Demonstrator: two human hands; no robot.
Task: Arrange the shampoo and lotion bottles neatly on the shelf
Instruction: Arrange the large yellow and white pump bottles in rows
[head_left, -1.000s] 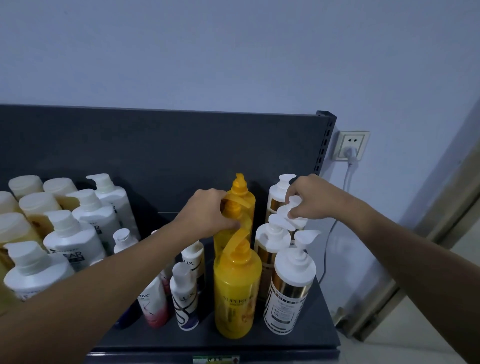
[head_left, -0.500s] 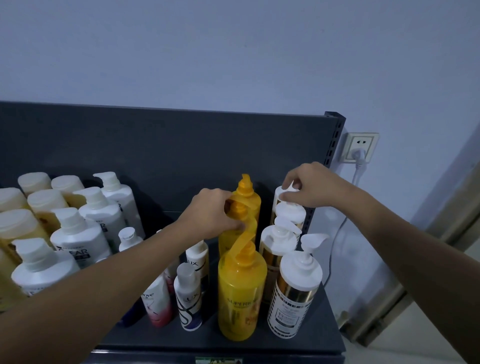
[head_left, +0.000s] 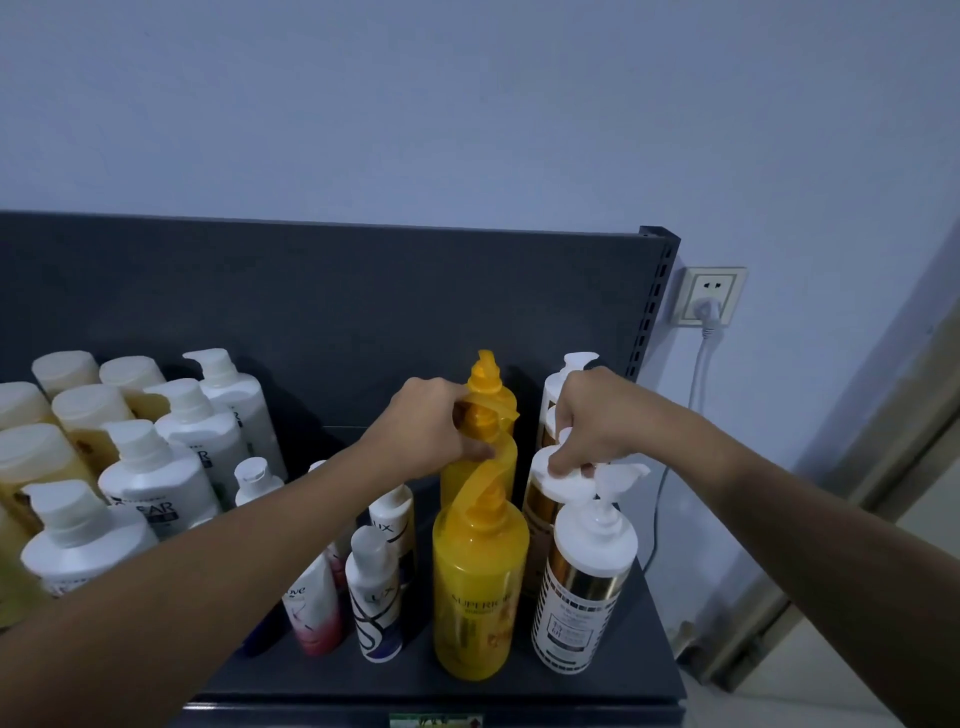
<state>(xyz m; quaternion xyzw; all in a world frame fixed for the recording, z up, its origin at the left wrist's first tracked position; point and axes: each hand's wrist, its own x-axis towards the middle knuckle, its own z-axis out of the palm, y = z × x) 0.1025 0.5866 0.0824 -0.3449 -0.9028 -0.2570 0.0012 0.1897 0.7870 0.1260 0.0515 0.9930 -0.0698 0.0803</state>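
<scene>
Three yellow pump bottles stand in a row front to back on the dark shelf (head_left: 519, 691); the front one (head_left: 479, 597) reads SUPERIOR. My left hand (head_left: 431, 423) grips the pump neck of the middle yellow bottle (head_left: 480, 457). To their right runs a row of white-and-gold pump bottles, the front one (head_left: 584, 597) nearest me. My right hand (head_left: 587, 421) pinches the white pump head of the second white-and-gold bottle (head_left: 563, 480). The bodies of the rear bottles are mostly hidden.
Small Lux and Dove bottles (head_left: 376, 597) stand left of the yellow row. White Clear pump bottles (head_left: 156, 483) and cream-capped bottles (head_left: 83, 410) fill the left side. The shelf's slotted upright (head_left: 652, 306) is on the right, next to a wall socket (head_left: 709, 296) with a plugged cable.
My right hand came down and toward me from the rearmost white pump onto the second white-and-gold bottle's pump head. My left hand stayed on the middle yellow bottle.
</scene>
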